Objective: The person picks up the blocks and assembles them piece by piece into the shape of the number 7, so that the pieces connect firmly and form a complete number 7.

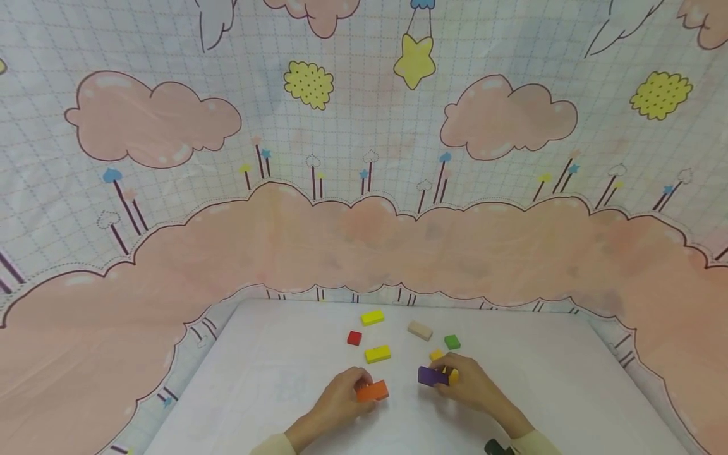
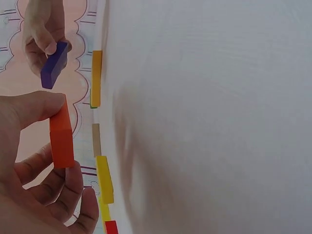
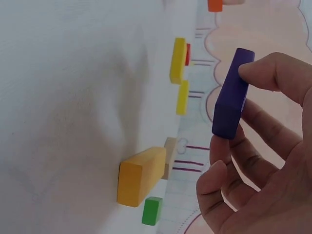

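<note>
My head feed shows two bare hands working low over a white tabletop [image 1: 227, 392], with a small gap between the blocks they hold. The left hand [image 1: 341, 393] grips an orange block [image 1: 372, 391], and on the left wrist camera I see the thumb laid along one side and curled fingertips on the other. The right hand [image 1: 471, 381] pinches a purple block [image 1: 432, 377] the same way, thumb against fingers; the right wrist camera shows me that block lifted clear of the surface. Just past the right hand, partly hidden by it in my head view, lies an amber block [image 3: 130, 184], with a green block [image 1: 452, 342] near it and a beige block [image 1: 419, 330] a little farther left. Beyond the left hand I count a nearer yellow block [image 1: 378, 354] and a farther yellow block [image 1: 372, 317], with a red block [image 1: 354, 338] just left of them. Behind everything hangs a backdrop [image 1: 352, 243] printed with pink clouds, stars and grid lines.
</note>
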A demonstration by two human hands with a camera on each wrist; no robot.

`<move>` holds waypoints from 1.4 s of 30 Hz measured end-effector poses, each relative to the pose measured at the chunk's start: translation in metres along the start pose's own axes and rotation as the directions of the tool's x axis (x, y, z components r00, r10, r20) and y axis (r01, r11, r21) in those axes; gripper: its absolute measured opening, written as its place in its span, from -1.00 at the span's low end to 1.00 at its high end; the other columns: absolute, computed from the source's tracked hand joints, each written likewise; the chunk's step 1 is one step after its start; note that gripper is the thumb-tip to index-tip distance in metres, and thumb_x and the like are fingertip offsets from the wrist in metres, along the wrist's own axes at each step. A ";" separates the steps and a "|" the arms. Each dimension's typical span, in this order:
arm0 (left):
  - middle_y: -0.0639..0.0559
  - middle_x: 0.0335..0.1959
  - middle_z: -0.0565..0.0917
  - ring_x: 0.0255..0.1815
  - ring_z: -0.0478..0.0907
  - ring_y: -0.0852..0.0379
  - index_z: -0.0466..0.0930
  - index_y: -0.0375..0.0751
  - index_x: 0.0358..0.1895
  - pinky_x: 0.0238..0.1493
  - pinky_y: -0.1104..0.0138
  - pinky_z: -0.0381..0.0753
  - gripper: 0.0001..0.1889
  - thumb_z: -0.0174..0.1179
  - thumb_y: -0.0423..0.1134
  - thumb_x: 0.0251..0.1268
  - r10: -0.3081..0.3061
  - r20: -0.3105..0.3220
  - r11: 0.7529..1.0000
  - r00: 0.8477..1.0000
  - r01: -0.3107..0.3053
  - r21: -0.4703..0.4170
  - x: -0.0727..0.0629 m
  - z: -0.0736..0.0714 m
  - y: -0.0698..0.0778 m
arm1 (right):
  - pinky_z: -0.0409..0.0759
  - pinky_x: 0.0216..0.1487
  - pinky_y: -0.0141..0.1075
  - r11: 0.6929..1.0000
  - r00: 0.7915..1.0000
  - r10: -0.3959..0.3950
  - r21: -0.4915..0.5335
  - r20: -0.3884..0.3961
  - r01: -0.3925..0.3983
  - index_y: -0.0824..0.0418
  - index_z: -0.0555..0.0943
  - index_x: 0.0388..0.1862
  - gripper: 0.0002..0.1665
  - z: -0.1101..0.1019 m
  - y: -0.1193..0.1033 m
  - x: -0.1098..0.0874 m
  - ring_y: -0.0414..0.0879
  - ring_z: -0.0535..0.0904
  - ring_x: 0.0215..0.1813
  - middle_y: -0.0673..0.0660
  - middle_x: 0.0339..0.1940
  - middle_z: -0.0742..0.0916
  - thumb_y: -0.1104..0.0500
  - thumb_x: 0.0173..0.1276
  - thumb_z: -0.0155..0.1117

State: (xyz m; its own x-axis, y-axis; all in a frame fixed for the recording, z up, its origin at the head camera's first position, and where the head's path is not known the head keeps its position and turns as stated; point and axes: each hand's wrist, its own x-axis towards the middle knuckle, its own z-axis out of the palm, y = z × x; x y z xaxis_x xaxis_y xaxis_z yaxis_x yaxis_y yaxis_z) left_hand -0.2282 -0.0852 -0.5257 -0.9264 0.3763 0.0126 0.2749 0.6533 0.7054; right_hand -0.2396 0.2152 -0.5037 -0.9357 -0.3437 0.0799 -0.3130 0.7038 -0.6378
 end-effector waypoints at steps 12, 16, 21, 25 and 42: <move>0.18 -0.28 0.51 -0.31 0.39 0.25 0.52 -0.01 -0.19 -0.29 0.43 0.41 -0.67 0.46 -0.13 0.02 -0.054 -0.016 0.998 0.998 0.054 -0.015 0.006 0.012 -0.001 | 0.50 -0.06 -0.21 0.997 0.994 -0.067 0.028 0.082 0.065 0.00 0.68 -0.08 -0.65 0.004 -0.002 0.016 -0.21 0.51 -0.13 -0.11 -0.15 0.68 0.16 0.11 0.48; 0.17 -0.31 0.52 -0.31 0.40 0.22 0.51 -0.02 -0.21 -0.28 0.41 0.42 -0.68 0.46 -0.15 0.02 -0.082 -0.006 0.996 0.997 0.081 -0.033 0.008 0.015 0.000 | 0.49 -0.10 -0.30 0.994 0.991 -0.094 0.057 0.100 0.088 0.03 0.68 -0.06 -0.65 0.006 -0.002 0.018 -0.24 0.51 -0.14 -0.10 -0.17 0.68 0.18 0.13 0.46; 0.15 -0.34 0.51 -0.31 0.40 0.17 0.50 -0.02 -0.23 -0.30 0.39 0.40 -0.68 0.47 -0.14 0.02 -0.107 0.006 0.992 0.994 0.107 -0.063 0.009 0.018 0.002 | 0.49 -0.09 -0.35 0.987 0.983 -0.155 0.059 0.099 0.149 0.04 0.68 -0.07 -0.67 0.010 0.000 0.023 -0.26 0.52 -0.15 -0.09 -0.18 0.69 0.18 0.13 0.43; 0.16 -0.37 0.50 -0.35 0.39 0.19 0.51 -0.02 -0.24 -0.34 0.40 0.36 -0.68 0.47 -0.13 0.01 -0.087 -0.004 0.995 0.996 0.087 -0.058 0.011 0.021 0.003 | 0.53 -0.04 -0.29 0.980 0.974 -0.198 0.046 0.109 0.194 0.05 0.68 -0.09 -0.66 0.012 0.000 0.027 -0.27 0.53 -0.14 -0.09 -0.18 0.69 0.19 0.11 0.43; 0.19 -0.39 0.52 -0.36 0.35 0.19 0.51 -0.01 -0.30 -0.25 0.32 0.24 -0.68 0.48 -0.09 -0.04 -0.082 -0.036 0.997 0.996 0.083 0.010 0.013 0.022 0.011 | 0.50 -0.20 -0.43 0.977 0.952 -0.212 0.041 0.220 0.208 0.00 0.71 -0.04 -0.64 0.019 -0.001 0.043 -0.30 0.51 -0.13 -0.07 -0.13 0.70 0.18 0.13 0.44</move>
State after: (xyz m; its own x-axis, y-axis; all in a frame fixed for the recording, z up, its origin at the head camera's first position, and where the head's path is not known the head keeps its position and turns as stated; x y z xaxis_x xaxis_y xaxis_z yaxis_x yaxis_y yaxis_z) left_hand -0.2314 -0.0584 -0.5330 -0.9545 0.2976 -0.0201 0.2001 0.6887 0.6968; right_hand -0.2767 0.1883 -0.5141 -0.7889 -0.6131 0.0422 -0.4936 0.5912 -0.6379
